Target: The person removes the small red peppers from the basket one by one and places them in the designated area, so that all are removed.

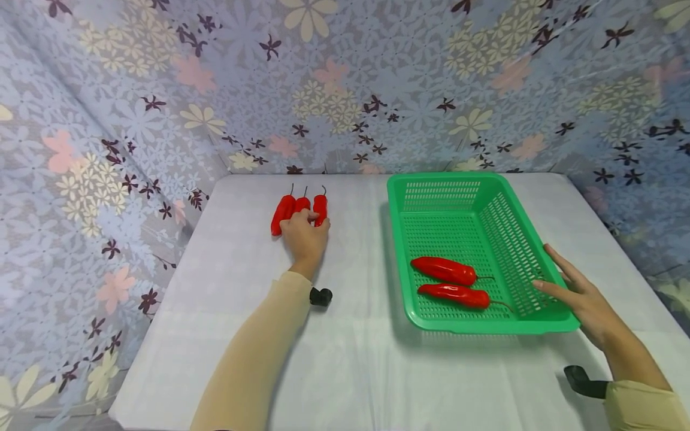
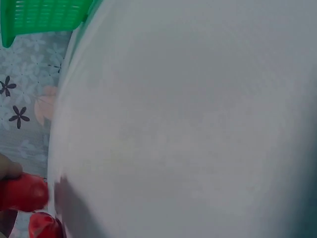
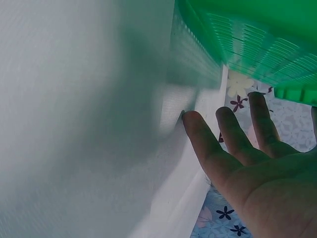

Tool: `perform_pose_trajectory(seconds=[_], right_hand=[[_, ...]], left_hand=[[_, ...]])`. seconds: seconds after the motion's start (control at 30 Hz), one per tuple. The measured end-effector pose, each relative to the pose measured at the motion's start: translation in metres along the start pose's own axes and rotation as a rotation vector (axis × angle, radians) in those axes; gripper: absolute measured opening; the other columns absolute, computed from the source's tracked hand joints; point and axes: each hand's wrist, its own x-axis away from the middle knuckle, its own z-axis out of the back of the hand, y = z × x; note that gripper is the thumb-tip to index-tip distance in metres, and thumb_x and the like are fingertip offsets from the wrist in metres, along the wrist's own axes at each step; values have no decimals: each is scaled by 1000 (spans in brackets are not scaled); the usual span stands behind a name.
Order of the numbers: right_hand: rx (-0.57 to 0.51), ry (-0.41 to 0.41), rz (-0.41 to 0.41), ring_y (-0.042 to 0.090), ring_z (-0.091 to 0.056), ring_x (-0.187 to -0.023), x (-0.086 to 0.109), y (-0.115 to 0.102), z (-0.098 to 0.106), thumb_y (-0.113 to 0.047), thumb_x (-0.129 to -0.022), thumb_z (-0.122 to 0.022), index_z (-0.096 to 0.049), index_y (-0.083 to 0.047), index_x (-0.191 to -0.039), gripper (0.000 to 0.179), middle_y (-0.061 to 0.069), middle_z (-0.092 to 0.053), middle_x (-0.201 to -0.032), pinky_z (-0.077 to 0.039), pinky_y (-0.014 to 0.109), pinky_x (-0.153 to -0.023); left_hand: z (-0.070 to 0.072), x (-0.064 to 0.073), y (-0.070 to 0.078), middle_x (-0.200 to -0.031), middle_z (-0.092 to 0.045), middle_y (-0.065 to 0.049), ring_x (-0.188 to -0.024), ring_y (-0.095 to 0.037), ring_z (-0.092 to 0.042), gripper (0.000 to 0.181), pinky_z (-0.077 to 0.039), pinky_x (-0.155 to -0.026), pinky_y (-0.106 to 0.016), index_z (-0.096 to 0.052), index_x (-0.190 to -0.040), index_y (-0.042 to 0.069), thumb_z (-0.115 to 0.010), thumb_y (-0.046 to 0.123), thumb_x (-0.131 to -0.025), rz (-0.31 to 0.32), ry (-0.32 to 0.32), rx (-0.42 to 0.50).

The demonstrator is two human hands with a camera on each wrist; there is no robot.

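With the left hand (image 1: 303,234) curled round the middle red pepper (image 1: 302,204) of three at frame centre-left, pinch only that one, while the flat, open right hand (image 1: 579,294) steadies the green basket (image 1: 530,251).

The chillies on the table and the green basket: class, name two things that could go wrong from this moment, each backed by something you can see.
1. The left hand lies over three red chillies lying close together; lifting one may roll or drag the others.
2. The right hand touches the green basket rim with straight fingers only, so the basket might slide on the white tablecloth.
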Motion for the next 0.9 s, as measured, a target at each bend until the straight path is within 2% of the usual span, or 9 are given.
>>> perform_pose_trajectory(seconds=[0.1,0.17,0.27,0.4,0.47,0.63,0.7,0.8,0.9], right_hand=[[21,0,0,64,-6,-140,0,0,1,-30,-105,-56,-1,-49,-158,79,6,17,-166,-51,43,-87],[37,-2,-1,65,-11,-138,0,0,2,-30,-105,-56,-1,-48,-158,79,8,15,-166,-49,28,-76],[16,-1,-1,64,-5,-140,1,0,2,-30,-105,-57,-2,-47,-158,79,6,16,-166,-50,50,-89],[24,6,-6,62,-4,-141,1,0,2,-31,-105,-56,-1,-48,-158,79,3,15,-166,-41,66,-92],[26,6,-6,63,-5,-141,1,1,2,-31,-105,-56,-2,-49,-158,78,4,15,-166,-41,64,-91],[16,-5,2,66,-13,-137,1,1,2,-29,-105,-56,-1,-48,-158,79,17,14,-165,-53,35,-82],[28,-6,-1,66,-17,-135,0,0,2,-29,-105,-56,-1,-48,-158,79,21,14,-164,-49,23,-72],[22,-4,-9,66,-12,-137,0,0,2,-30,-105,-56,0,-48,-158,79,20,15,-164,-51,46,-86],[14,-3,-13,64,-2,-140,0,-1,1,-31,-105,-56,-1,-49,-158,79,12,18,-165,-35,75,-92]], left_hand=[[0,0,-3,-104,-68,-8,-106,-30,-48,24,-43,-84,-42,-76,-102,11,-81,27,-86,24,-14,-37],[0,0,-4,-107,-66,-9,-106,-31,-48,24,-43,-85,-42,-74,-102,11,-81,27,-85,34,-18,-46],[-1,0,-5,-111,-64,-10,-106,-31,-48,27,-43,-86,-43,-70,-106,10,-81,25,-86,17,-13,-38],[-1,-1,-2,-125,-60,-9,-114,-30,-48,43,-43,-94,-43,-65,-122,10,-82,25,-86,-23,-3,19],[-1,-2,0,-136,-55,-8,-124,-28,-44,56,-43,-101,-42,-60,-134,11,-83,25,-85,-23,-4,61],[-1,-1,7,-160,-29,-4,-146,-25,-25,83,-37,-111,-44,-41,-154,21,-84,25,-83,-21,-28,149],[-1,-1,10,-164,-22,-3,-148,-24,-20,88,-35,-113,-46,-37,-157,23,-84,25,-83,-39,-46,165],[-1,0,12,-165,-20,-4,-149,-23,-19,89,-33,-114,-46,-34,-158,23,-83,25,-84,-60,-69,172],[-2,0,12,-164,-22,-5,-149,-23,-21,88,-33,-114,-44,-33,-159,23,-82,27,-86,-71,-88,161]])
